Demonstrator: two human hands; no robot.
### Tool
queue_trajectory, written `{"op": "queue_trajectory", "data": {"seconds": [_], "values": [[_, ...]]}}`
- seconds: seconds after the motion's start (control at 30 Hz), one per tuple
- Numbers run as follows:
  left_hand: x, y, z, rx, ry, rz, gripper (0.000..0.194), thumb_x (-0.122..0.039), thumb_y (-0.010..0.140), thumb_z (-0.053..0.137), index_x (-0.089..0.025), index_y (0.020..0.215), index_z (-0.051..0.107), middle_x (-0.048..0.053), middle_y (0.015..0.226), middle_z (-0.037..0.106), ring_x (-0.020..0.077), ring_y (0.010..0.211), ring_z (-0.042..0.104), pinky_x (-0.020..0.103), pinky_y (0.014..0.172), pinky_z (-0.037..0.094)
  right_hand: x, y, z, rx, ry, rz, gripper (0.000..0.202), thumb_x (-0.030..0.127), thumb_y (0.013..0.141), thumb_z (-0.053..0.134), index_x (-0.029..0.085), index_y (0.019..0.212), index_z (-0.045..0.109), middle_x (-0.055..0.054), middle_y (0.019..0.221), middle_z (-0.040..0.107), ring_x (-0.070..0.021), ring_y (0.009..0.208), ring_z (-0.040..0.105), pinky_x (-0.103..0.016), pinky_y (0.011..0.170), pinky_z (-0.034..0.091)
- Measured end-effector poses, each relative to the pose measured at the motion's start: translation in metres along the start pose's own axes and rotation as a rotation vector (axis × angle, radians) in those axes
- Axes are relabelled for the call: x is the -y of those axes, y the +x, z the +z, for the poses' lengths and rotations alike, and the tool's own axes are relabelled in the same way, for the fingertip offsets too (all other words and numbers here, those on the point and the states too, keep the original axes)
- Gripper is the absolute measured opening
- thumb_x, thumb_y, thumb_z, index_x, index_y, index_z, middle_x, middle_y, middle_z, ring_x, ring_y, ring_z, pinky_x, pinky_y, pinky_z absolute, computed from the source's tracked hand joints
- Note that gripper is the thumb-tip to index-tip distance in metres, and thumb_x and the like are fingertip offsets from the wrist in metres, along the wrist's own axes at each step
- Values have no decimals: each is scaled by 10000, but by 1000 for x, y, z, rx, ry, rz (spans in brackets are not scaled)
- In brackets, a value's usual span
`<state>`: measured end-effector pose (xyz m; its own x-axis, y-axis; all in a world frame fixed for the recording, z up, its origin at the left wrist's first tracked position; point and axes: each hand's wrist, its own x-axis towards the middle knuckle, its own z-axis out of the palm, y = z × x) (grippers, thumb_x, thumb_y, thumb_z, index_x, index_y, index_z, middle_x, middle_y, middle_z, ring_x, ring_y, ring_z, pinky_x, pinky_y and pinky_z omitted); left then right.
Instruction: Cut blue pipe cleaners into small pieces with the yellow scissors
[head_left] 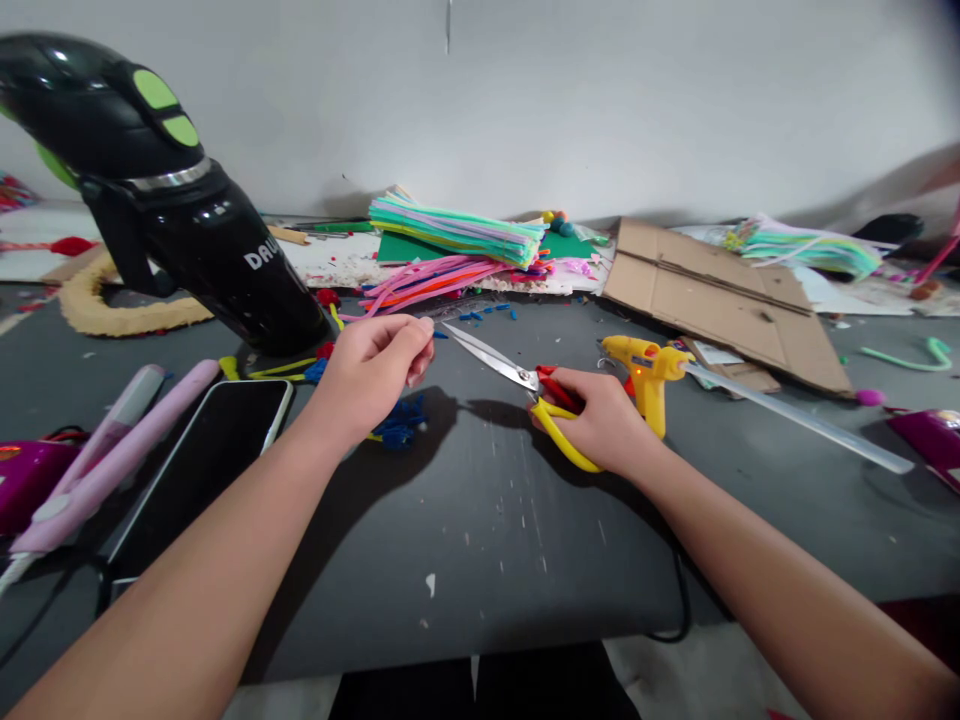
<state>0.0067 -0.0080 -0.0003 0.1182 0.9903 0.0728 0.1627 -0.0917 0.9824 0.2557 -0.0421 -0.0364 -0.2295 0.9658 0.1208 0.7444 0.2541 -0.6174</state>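
Note:
My left hand (384, 360) is closed in a pinch over the middle of the table. A tiny blue tip shows just beyond its fingertips, but I cannot make out what they grip. My right hand (600, 415) grips a pair of scissors (499, 362) by its red and yellow handles. The blades look nearly together and point at the left fingertips, a small gap away. Below the left hand are fuzzy blue pieces (401, 425); whether they hang from it or lie on the table, I cannot tell. Blue clippings (487, 312) are scattered behind the blades.
Right of my right hand stands a yellow glue gun (641, 375) with a long glue stick. Cardboard (720, 295) and pastel pipe cleaners (457, 228) lie behind. On the left are a black bottle (240, 255), a phone (206, 470) and a pink hair straightener (124, 455).

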Motion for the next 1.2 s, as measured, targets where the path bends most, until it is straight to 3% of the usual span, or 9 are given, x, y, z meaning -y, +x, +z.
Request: {"op": "queue_trajectory", "data": {"seconds": [0.87,1.2], "values": [[2,0,0,10,3,10,306,-304,878,536,-172,602,534,-5,544,460,87,495,436,212,447,314,-1,1,1,-9,-47,-12,259,250,725,611,198,622,379,47,585,408,-102,595,310,-256,554,248],[0,-1,0,17,24,19,327,-295,882,532,-174,580,504,-5,543,449,87,503,431,219,460,313,0,0,1,-1,-34,-8,205,266,725,631,197,665,449,48,604,430,-101,590,331,-246,557,269]]}}
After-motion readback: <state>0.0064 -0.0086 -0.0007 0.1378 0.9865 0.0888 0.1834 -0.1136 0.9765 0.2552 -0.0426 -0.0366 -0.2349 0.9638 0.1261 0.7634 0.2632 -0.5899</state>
